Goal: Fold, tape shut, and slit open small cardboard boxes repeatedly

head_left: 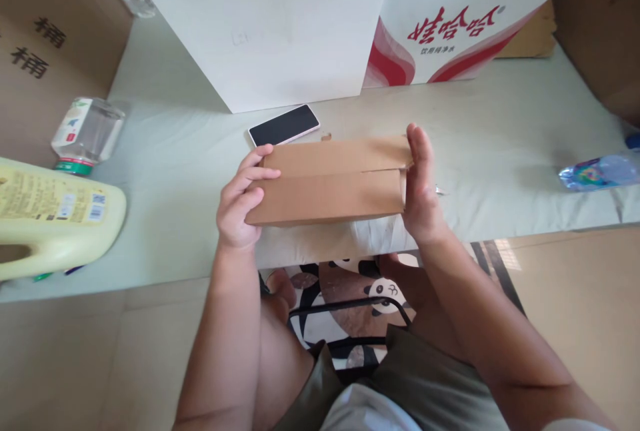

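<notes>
— Grip? 
— Clamped from both ends on a small brown cardboard box [333, 181]: left hand [240, 201] curled round the left end, thumb and fingers wrapped over the top edge; right hand [423, 184] pressed flat and upright against the right end, fingers straight up. 
— And where, that box? 
— Held just above the front edge of the pale green padded surface [500, 144], flaps folded shut on top, one flap edge showing as a step along the middle. Long side turned toward the camera. 
— Closest to the camera? 
— Bare forearms, knees, and a panda-print mat [370, 284] on the floor below, with a thin black frame [350, 304] across it. 
— Just behind the box? 
— A phone [284, 125], dark screen up, lying flat on the surface, near the left hand but not touching it. 
— Off to the left? 
— A big yellow jug [55, 218] on its side at the edge, and beyond it a clear bottle [87, 134] with a green cap, also lying down. 
— To the right? 
— A crumpled blue-labelled plastic bottle [600, 171], well apart from the right hand. 
— Farthest back? 
— A plain white carton [280, 31] in the middle, a white carton with red lettering [460, 18] beside it on the right, brown cartons [45, 51] standing at the far left and far right.
</notes>
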Motion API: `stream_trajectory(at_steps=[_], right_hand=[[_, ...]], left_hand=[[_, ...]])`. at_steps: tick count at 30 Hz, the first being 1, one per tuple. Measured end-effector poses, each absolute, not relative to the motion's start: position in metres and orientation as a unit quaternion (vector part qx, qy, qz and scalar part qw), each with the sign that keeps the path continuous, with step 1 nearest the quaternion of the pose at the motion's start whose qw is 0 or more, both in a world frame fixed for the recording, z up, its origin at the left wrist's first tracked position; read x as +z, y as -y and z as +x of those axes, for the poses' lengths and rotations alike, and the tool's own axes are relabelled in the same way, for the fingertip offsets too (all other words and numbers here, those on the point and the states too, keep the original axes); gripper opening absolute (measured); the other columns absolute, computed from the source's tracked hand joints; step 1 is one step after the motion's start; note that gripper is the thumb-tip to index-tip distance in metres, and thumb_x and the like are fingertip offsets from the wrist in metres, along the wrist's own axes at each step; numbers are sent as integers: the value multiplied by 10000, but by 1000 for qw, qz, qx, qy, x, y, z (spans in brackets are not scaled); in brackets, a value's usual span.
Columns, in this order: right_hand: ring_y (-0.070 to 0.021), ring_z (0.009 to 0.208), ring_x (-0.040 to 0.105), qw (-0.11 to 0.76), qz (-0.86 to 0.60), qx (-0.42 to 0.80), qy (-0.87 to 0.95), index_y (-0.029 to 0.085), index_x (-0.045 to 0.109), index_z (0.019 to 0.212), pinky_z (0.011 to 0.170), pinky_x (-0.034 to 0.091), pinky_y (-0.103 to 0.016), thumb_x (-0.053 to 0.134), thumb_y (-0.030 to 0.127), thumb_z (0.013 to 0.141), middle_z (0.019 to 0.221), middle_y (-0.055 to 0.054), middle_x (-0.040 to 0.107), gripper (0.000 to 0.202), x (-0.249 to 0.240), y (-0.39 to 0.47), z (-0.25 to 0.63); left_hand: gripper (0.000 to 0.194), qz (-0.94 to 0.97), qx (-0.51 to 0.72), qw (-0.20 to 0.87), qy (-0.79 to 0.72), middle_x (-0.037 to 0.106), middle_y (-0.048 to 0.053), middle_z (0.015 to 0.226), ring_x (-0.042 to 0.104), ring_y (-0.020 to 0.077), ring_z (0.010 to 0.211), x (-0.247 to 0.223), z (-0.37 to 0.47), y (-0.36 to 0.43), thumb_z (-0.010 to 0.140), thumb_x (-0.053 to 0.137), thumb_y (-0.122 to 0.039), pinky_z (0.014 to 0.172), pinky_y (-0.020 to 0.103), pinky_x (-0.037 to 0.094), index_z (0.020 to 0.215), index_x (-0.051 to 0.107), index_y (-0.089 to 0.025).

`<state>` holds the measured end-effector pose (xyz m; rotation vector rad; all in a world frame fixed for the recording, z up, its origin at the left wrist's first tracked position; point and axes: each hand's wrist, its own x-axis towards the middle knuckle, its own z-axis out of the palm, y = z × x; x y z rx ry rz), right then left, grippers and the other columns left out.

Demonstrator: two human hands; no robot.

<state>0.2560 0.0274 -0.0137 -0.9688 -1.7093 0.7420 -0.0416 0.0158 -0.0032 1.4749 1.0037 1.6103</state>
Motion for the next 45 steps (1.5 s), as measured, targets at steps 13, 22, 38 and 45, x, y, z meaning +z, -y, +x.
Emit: stream_trajectory(at_steps=[13, 22, 38, 45], right_hand=[[-255, 1648, -76, 535, -369, 382, 657, 459, 328, 1571, 1362, 35, -573, 167, 730, 969, 1735, 201, 79, 679, -16, -20, 243], [-251, 1651, -41, 533, -385, 388, 646, 476, 378, 1544, 1354, -16, -584, 422, 566, 990, 1727, 175, 173, 563, -19, -25, 250], [-274, 1648, 61, 569, -394, 394, 604, 415, 536, 1381, 1332, 46, -610, 494, 573, 926, 1698, 95, 281, 483, -21, -28, 243], [-323, 1615, 178, 594, -391, 398, 580, 318, 588, 1140, 1295, 124, -633, 544, 537, 879, 1658, 31, 359, 343, -18, -30, 239]], left_hand=[[395, 590, 606, 334, -417, 541, -16, 1487, 403, 354, 1466, -6, -26, -14, 798, 616, -542, 1259, 561, 300, 1145, 670, -364], [322, 610, 579, 324, -433, 523, -4, 1494, 376, 340, 1499, -2, -25, -14, 898, 546, -541, 1284, 534, 258, 1110, 675, -335], [301, 597, 622, 290, -416, 676, -4, 1264, 577, 272, 1294, -1, -23, -15, 822, 502, -237, 1278, 514, 333, 912, 780, -308], [368, 571, 652, 305, -395, 711, -22, 1247, 589, 244, 1278, -2, -21, -15, 801, 512, -175, 1275, 464, 356, 920, 827, -322]])
